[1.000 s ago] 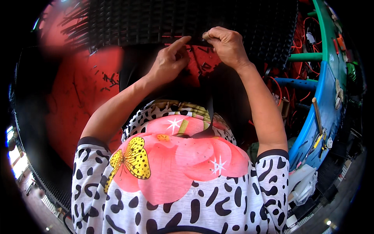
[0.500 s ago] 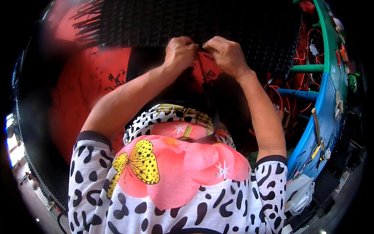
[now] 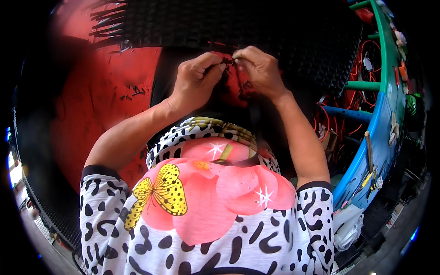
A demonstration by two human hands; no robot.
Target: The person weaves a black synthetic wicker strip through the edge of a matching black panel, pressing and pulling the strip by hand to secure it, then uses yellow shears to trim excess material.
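A black woven panel of flat strips (image 3: 238,25) stretches across the far side, its near edge just beyond my hands. My left hand (image 3: 197,80) is closed in a pinch, thumb against the bent forefinger, just short of that edge. Facing it, my right hand (image 3: 262,73) pinches too, its fingertips a little apart from the left ones. Between the two lies a short dark strip (image 3: 228,60), which looks gripped at both ends; its exact shape is hard to make out. Loose strip ends (image 3: 109,24) stick out from the panel's left side.
A red surface (image 3: 107,87) with small black offcuts (image 3: 134,90) spreads below the panel. On the right curves a blue and green frame (image 3: 360,162) carrying a wooden-handled tool (image 3: 368,146). Red cables (image 3: 324,123) hang inside it. A clear plastic bag (image 3: 349,229) sits at lower right.
My left hand has drawn back toward me and left, away from the panel's edge. The right hand has shifted slightly nearer, and a dark strip now shows between the fingertips.
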